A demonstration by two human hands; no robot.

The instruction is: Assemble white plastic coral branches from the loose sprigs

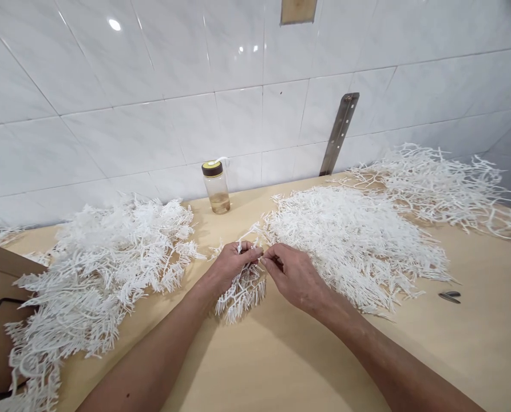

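Near the middle of the table, my left hand [233, 264] is closed around a white branching plastic sprig [242, 292], whose feathery tips hang below the fingers and whose thin stem sticks out above. My right hand [292, 274] meets it from the right, thumb and forefinger pinched together at the sprig's edge. Whatever sits between those two fingertips is too small to name. Just beyond my right hand spreads a pile of fine white sprigs [349, 240]. Left of my left hand lies a bushier heap of white branching sprigs [118, 257].
A clear bottle [218, 191] with a dark and yellow lid stands by the tiled wall. Bare white branches [444, 183] are piled at the back right. Small dark thread snips [450, 296] lie on the right. A cardboard box [2, 297] is at the left, and a metal bracket [340, 134] leans against the wall.
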